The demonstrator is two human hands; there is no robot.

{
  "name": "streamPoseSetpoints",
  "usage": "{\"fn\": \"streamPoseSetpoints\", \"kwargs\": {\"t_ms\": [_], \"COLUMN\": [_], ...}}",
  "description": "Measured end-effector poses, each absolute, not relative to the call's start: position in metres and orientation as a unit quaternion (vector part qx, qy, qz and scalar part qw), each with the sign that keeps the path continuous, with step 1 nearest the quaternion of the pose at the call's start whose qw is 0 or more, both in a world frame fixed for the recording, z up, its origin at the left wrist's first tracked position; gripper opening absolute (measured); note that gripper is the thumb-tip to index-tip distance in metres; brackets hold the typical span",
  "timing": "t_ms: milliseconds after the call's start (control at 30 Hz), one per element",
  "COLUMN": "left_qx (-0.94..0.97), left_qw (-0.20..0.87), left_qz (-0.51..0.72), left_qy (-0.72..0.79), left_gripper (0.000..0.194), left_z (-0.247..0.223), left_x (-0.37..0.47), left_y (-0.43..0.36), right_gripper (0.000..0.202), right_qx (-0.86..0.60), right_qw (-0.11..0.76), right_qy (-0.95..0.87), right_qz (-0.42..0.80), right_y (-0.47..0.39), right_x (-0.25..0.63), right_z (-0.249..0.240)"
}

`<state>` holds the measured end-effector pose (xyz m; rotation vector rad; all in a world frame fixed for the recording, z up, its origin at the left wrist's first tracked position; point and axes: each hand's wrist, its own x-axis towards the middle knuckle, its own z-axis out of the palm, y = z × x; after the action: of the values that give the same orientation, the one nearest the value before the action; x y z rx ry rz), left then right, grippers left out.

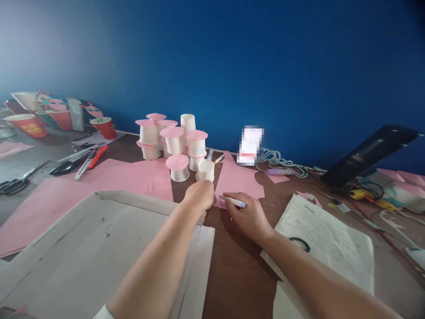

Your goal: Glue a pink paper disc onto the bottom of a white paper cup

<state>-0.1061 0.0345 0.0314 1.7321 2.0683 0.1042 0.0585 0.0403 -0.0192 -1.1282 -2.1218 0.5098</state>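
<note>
My right hand [253, 217] grips a white marker [236, 202] with a pale blue end, its tip pointing left over a pink paper sheet [239, 181]. Close by on the left, my left hand [200, 195] is closed, knuckles up, at the sheet's near left corner. Whatever its fingers hold is hidden beneath it. Just beyond that hand stands a white paper cup [206, 170], partly covered by it. Behind are several white cups stacked in pairs, topped with pink paper discs [171, 132]; one single cup with a pink disc [177, 163] stands in front.
A shallow white cardboard tray [109, 248] lies at front left, over large pink paper [133, 175]. Scissors [20, 182] and cutters [83, 164] lie further left. A pixelated phone [250, 146] leans on the blue wall. Printed pages [328, 239] and a black cylinder [368, 155] are right.
</note>
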Motion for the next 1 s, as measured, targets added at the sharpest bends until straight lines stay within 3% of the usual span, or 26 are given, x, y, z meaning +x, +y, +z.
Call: {"fn": "streamPoseSetpoints", "kwargs": {"t_ms": [567, 1000], "left_qx": [0.623, 0.630], "left_qw": [0.221, 0.219], "left_qz": [0.029, 0.032], "left_qy": [0.750, 0.744], "left_gripper": [0.012, 0.012], "left_z": [0.033, 0.025], "left_x": [-0.105, -0.109], "left_y": [0.035, 0.040], "right_gripper": [0.020, 0.025], "right_qx": [-0.432, -0.446], "right_qw": [0.337, 0.522], "right_qy": [-0.808, -0.692], "right_qz": [0.218, 0.225], "right_y": [0.033, 0.042], "right_x": [0.058, 0.081], "right_z": [-0.016, 0.014]}}
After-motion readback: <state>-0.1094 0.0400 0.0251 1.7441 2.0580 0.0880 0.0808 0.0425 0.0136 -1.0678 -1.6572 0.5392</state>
